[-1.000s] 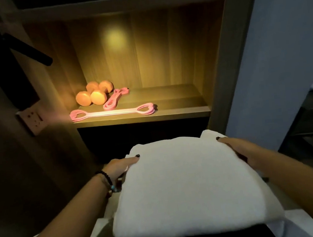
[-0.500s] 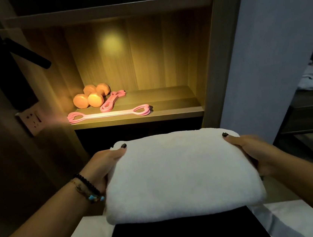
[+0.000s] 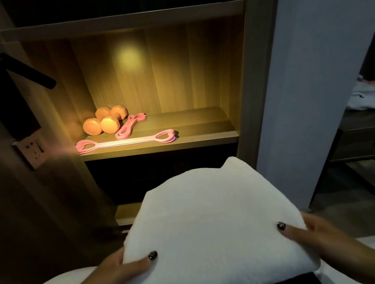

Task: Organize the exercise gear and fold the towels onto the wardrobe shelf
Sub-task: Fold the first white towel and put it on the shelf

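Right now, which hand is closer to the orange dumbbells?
Left. The left hand grips the towel below the dumbbells; the right hand holds its far side.

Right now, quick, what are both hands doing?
Left hand: holding the folded white towel, thumb on top.
Right hand: holding the same towel.

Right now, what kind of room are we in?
Probably a bedroom, at a wooden wardrobe. Its lit shelf holds dumbbells and pink stretch bands. Both hands, left and right, hold a folded white towel.
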The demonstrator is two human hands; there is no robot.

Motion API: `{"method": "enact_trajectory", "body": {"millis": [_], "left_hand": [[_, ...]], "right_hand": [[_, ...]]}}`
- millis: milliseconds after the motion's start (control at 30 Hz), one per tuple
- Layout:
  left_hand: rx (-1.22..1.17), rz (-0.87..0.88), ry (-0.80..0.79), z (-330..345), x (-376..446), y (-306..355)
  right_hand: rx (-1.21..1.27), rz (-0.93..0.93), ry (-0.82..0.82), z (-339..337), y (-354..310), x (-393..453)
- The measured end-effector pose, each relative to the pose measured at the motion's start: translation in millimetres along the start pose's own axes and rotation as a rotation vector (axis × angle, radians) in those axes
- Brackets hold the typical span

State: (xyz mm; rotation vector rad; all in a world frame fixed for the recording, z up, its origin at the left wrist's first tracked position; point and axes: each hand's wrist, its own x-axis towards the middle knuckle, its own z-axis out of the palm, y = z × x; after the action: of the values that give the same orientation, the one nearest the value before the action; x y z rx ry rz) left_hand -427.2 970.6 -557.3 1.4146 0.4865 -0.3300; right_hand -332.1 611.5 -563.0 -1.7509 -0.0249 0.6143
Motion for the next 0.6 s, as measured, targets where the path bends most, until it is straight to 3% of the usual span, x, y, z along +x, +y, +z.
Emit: {"method": "enact_trajectory", "body": {"millis": [167,267,367,467,533,600], "left_hand": [[-0.035,0.309,0.100,8,-2,60],[-0.084,0.421,0.083,8,3,132],[-0.077,0.569,-0.036,8,2,196],[-0.081,0.645,-0.095,12,5,236],[-0.094,0.697,0.042,14,12,256],[-0.054,0.734,0.175,15,17,274]], "right_hand": [[-0.085,-0.269,0.237,-2,-71,10],[0.043,-0.353,0.346,-10,-142,31],[0.203,-0.418,0.206,-29,-206,40],[0.093,-0.508,-0.074,-47,-242,45],[-0.085,-0.520,-0.030,-52,-256,49],[-0.122,-0.591,0.162,-54,-270,53]]}}
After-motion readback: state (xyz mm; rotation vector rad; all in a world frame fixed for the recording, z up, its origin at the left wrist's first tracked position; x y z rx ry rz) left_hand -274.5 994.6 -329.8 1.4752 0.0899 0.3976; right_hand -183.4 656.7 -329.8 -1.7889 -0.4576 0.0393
